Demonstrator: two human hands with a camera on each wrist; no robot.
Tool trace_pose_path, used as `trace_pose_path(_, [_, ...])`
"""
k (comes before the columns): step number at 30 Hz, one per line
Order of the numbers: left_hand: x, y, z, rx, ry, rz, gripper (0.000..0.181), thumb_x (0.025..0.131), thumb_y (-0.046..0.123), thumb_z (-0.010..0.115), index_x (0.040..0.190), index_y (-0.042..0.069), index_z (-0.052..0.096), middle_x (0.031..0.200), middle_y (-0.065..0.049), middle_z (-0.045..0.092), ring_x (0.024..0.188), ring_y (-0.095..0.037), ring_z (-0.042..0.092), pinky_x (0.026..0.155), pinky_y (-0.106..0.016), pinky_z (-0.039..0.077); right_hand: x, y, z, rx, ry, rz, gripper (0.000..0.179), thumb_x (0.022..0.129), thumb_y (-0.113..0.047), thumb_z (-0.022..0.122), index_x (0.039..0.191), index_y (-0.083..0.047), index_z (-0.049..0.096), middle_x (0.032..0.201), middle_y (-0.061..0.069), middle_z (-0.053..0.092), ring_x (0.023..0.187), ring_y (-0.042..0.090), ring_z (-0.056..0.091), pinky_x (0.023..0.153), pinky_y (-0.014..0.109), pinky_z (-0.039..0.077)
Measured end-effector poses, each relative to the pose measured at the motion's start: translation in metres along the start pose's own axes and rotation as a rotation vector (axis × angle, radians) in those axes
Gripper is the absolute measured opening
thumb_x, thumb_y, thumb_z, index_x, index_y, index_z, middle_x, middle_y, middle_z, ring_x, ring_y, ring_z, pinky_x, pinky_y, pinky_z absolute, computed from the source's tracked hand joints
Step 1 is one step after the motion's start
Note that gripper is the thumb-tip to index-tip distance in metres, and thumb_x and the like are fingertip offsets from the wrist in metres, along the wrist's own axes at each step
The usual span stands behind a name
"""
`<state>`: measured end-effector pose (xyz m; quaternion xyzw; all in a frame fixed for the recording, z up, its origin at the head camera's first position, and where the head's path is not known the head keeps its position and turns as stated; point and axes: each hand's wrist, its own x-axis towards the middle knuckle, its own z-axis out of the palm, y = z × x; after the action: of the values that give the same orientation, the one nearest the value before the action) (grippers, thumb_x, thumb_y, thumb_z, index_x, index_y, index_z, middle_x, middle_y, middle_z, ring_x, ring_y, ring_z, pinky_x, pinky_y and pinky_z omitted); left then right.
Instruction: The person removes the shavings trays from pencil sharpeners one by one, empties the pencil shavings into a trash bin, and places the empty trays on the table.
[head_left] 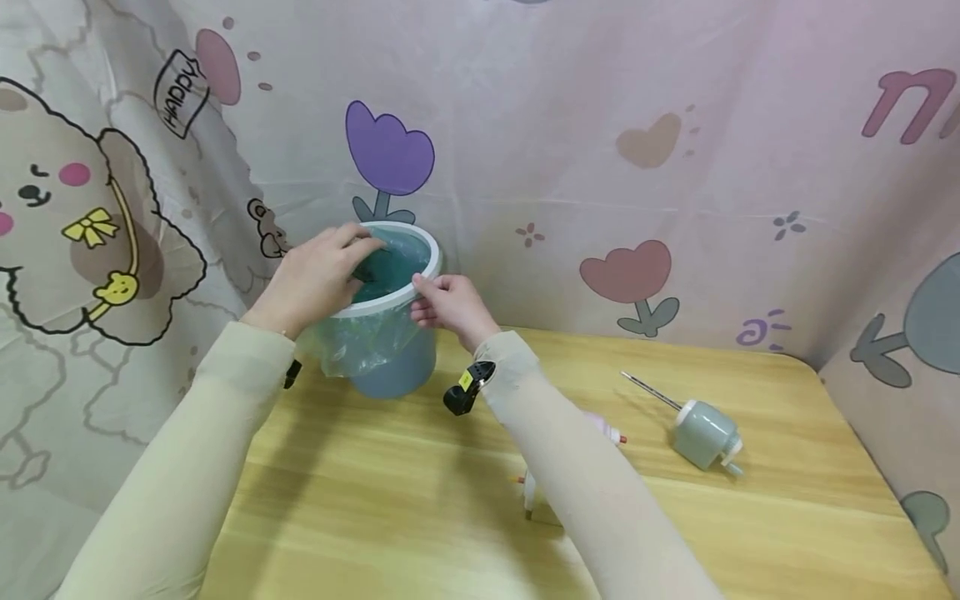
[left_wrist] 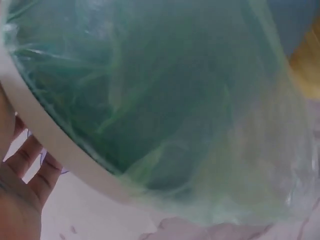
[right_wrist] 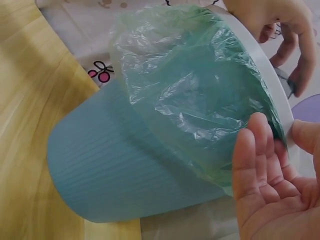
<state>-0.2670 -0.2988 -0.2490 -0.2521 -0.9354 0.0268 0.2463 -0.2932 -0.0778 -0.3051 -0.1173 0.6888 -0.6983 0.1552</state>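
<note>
A light blue trash can [head_left: 393,371] with a white rim [right_wrist: 272,75] stands at the back left of the table. A thin green plastic bag [right_wrist: 185,95] lines it and hangs over the rim. My left hand [head_left: 318,271] reaches over the left side of the rim, its loosely bent fingers in the can's mouth; the left wrist view shows its fingers [left_wrist: 42,175] past the rim, apart. At the near right side, my right hand [head_left: 453,308] pinches the rim, thumb on top and fingers below against the bag's fold. The forefinger's tip is hidden.
To the right on the wooden table [head_left: 787,500] lies a grey-green blocky container [head_left: 705,433] with a thin rod sticking out. A pinkish item [head_left: 603,427] and a white one [head_left: 529,492] are partly hidden by my right sleeve. Printed curtains hang behind and at both sides.
</note>
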Motion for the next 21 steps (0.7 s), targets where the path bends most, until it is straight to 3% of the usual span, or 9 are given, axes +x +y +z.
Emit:
trace_pose_path(4, [0.003,-0.001,-0.004,-0.039,0.053,-0.027,0.061,0.085,-0.005,0.084,0.142,0.008,0.065,0.140,-0.016,0.063,0.119,-0.039,0.066,0.085,-0.058,0.064,0.001,0.000,0.000,0.003,0.011,-0.010,0.028,0.111,-0.030,0.062,0.103,-0.004,0.067,0.084,0.004,0.070,0.071,0.010,0.070,0.071,0.021,0.066])
trace_pose_path(7, [0.007,0.000,-0.005,0.016,0.077,0.053,0.056,0.085,-0.009,0.080,0.138,0.005,0.067,0.135,-0.018,0.065,0.115,-0.041,0.067,0.081,-0.058,0.065,0.000,0.000,-0.001,0.000,0.008,-0.003,0.028,0.111,-0.031,0.062,0.104,-0.003,0.067,0.084,0.004,0.070,0.071,0.011,0.070,0.073,0.023,0.067])
trace_pose_path(11, [0.011,0.000,-0.003,0.130,0.047,0.199,0.047,0.088,-0.011,0.074,0.133,0.002,0.068,0.130,-0.020,0.066,0.113,-0.042,0.068,0.084,-0.055,0.066,0.001,0.000,-0.001,0.006,0.004,-0.003,0.028,0.111,-0.030,0.062,0.103,-0.004,0.067,0.083,0.003,0.069,0.071,0.010,0.069,0.074,0.024,0.067])
trace_pose_path(13, [0.013,0.000,-0.002,0.183,0.021,0.243,0.045,0.088,-0.010,0.074,0.131,0.002,0.069,0.130,-0.020,0.066,0.113,-0.041,0.068,0.085,-0.054,0.067,0.001,0.000,-0.001,0.009,0.007,-0.005,0.028,0.111,-0.031,0.062,0.102,-0.005,0.066,0.083,0.003,0.069,0.070,0.010,0.069,0.073,0.023,0.067])
trace_pose_path(16, [0.014,0.001,-0.002,0.253,-0.001,0.270,0.044,0.089,-0.009,0.076,0.130,0.003,0.069,0.131,-0.020,0.065,0.114,-0.041,0.068,0.085,-0.053,0.067,0.001,0.001,-0.001,0.011,0.013,-0.005,0.029,0.111,-0.031,0.062,0.100,-0.005,0.066,0.083,0.003,0.070,0.070,0.010,0.069,0.071,0.022,0.066])
trace_pose_path(21, [0.013,0.003,-0.003,0.294,-0.003,0.286,0.041,0.091,-0.006,0.076,0.130,0.003,0.068,0.133,-0.020,0.065,0.114,-0.041,0.068,0.082,-0.051,0.067,0.001,0.001,0.000,0.009,0.016,-0.007,0.029,0.111,-0.032,0.062,0.099,-0.005,0.066,0.083,0.004,0.070,0.070,0.010,0.070,0.070,0.021,0.066])
